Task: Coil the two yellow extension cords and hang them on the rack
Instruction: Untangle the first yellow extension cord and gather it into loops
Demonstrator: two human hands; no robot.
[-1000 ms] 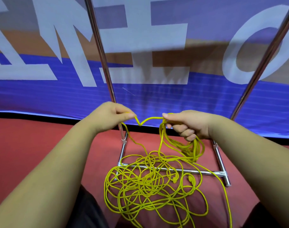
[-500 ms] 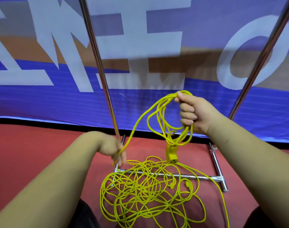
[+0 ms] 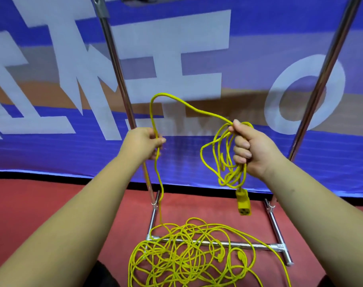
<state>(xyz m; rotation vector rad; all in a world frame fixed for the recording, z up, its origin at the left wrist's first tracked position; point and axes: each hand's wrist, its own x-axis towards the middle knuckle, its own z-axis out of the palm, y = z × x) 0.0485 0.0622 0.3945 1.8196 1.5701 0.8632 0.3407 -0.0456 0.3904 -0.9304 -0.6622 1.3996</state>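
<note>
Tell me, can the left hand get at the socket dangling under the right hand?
Probably, once it lets go: the left hand grips the cord, but the socket hangs free below the right hand with nothing between.

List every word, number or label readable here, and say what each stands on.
"O": large white ring on the blue banner; letter or zero, cannot tell.
Other large white banner characters: cropped, not readable.
Yellow socket on the cord: no legible marking.
</note>
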